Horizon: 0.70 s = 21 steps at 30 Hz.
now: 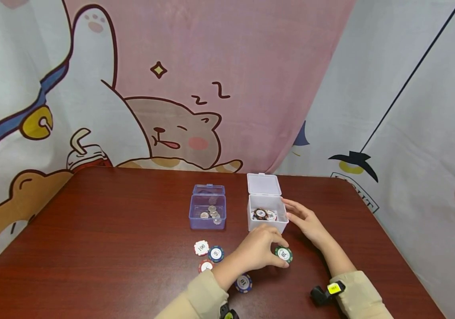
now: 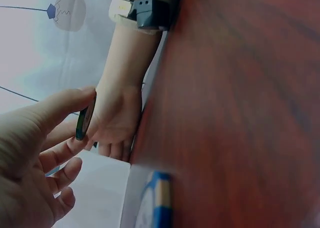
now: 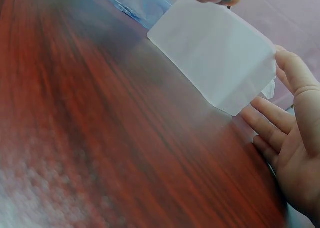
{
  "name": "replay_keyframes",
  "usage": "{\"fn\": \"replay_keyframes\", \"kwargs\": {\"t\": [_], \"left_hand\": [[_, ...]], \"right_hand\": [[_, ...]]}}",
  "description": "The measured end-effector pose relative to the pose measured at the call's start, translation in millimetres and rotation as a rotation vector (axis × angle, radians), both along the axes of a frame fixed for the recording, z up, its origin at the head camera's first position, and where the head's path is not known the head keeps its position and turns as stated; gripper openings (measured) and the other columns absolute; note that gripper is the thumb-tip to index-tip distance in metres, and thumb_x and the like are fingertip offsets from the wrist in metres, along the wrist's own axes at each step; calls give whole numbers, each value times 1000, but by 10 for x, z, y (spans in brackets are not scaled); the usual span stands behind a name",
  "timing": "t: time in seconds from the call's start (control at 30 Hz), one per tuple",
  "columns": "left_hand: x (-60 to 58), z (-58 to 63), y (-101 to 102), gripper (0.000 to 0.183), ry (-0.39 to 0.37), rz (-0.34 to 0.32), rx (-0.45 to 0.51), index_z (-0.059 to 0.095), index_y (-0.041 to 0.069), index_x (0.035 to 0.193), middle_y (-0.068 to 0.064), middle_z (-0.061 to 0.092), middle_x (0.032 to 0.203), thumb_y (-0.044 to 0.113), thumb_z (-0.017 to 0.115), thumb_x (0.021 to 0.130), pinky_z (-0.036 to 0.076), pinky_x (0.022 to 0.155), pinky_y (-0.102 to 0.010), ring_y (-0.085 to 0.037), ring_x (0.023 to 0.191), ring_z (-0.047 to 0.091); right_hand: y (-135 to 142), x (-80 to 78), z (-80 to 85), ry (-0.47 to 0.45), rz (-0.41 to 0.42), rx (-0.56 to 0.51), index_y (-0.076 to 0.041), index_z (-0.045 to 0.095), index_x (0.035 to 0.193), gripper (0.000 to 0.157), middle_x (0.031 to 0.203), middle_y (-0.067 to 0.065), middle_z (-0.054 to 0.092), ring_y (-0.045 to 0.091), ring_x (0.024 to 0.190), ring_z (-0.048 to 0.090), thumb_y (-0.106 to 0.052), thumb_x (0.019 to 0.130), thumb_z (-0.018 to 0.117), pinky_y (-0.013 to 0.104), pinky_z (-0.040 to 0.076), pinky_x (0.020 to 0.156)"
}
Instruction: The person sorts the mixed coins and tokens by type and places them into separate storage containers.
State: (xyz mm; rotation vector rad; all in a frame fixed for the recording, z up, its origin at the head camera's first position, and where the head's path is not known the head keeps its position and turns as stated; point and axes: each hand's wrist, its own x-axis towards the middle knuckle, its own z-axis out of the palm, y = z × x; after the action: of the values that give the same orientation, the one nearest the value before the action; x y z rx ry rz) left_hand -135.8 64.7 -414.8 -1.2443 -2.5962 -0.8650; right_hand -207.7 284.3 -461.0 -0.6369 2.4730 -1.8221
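in the head view, the left hand [image 1: 256,249] pinches a green chip [image 1: 284,254] between thumb and fingers, just before the white box [image 1: 253,225], which stands on the desk [image 1: 131,243]. the right hand [image 1: 306,220] touches the right side of this box. loose chips [image 1: 216,253] lie near the left forearm, and the blue box [image 1: 197,224] stands further left

in the left wrist view, the chip is held only near its edge, the lower fingers bent and free. so i think it could slip if it knocks the box wall

in the right wrist view, the right fingers are rather straight and a little spread at the box corner; too strong a push could make the box slide
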Motion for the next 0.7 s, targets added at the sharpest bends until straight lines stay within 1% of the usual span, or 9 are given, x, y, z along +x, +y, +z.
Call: {"fn": "replay_keyframes", "kwargs": {"t": [0.1, 0.23, 0.4, 0.43, 0.5, 0.63, 0.7], "left_hand": [[-31, 15, -23, 39, 1, -6, 17, 72, 19, 95, 15, 55, 86, 40, 79, 63, 35, 76, -16, -1, 86, 46], [-72, 45, -55, 40, 1, -9, 48, 71, 18, 95, 15, 55, 85, 39, 79, 63, 34, 76, -15, -1, 83, 45], [-114, 86, -103, 39, -14, 18, 85, 71, 19, 97, 15, 55, 91, 37, 79, 63, 35, 82, -22, -2, 89, 44], [-123, 92, -111, 39, -15, 25, 91, 71, 19, 97, 14, 56, 91, 37, 79, 64, 34, 86, -24, -2, 90, 45], [-141, 105, -125, 38, -17, 35, 103, 71, 19, 97, 14, 56, 92, 36, 79, 64, 34, 89, -27, -3, 91, 45], [-171, 132, -145, 39, -16, 55, 118, 71, 18, 97, 13, 56, 92, 36, 79, 64, 34, 88, -28, -4, 90, 45], [-185, 147, -154, 39, -22, 67, 121, 71, 18, 98, 13, 56, 92, 36, 79, 64, 34, 82, -26, -5, 89, 43]], "right_hand": [[-12, 11, 20, 1, 1, -9, -6, 42, 133, 43, 129, 20, 45, 34, 116, 43, -6, 91, 51, 20, 39, 85], [-52, 59, 111, -12, 5, -18, -2, 41, 133, 43, 128, 24, 44, 39, 115, 41, -2, 90, 50, 19, 40, 83], [-97, 117, 216, -18, 5, -2, 2, 39, 132, 44, 128, 27, 43, 42, 115, 40, -1, 90, 49, 19, 40, 82], [-98, 119, 220, -19, 3, 2, 2, 39, 133, 44, 128, 27, 43, 42, 115, 40, -2, 90, 50, 19, 40, 82], [-89, 110, 204, -23, -2, 2, 1, 39, 133, 44, 128, 26, 43, 41, 115, 41, -3, 90, 51, 19, 40, 82], [-39, 60, 112, -24, -13, 17, -6, 42, 133, 44, 128, 20, 46, 35, 115, 43, -7, 90, 52, 20, 40, 83], [-16, 34, 65, -18, -10, 27, -9, 42, 134, 44, 129, 19, 46, 33, 115, 44, -10, 91, 53, 21, 40, 83]]}}
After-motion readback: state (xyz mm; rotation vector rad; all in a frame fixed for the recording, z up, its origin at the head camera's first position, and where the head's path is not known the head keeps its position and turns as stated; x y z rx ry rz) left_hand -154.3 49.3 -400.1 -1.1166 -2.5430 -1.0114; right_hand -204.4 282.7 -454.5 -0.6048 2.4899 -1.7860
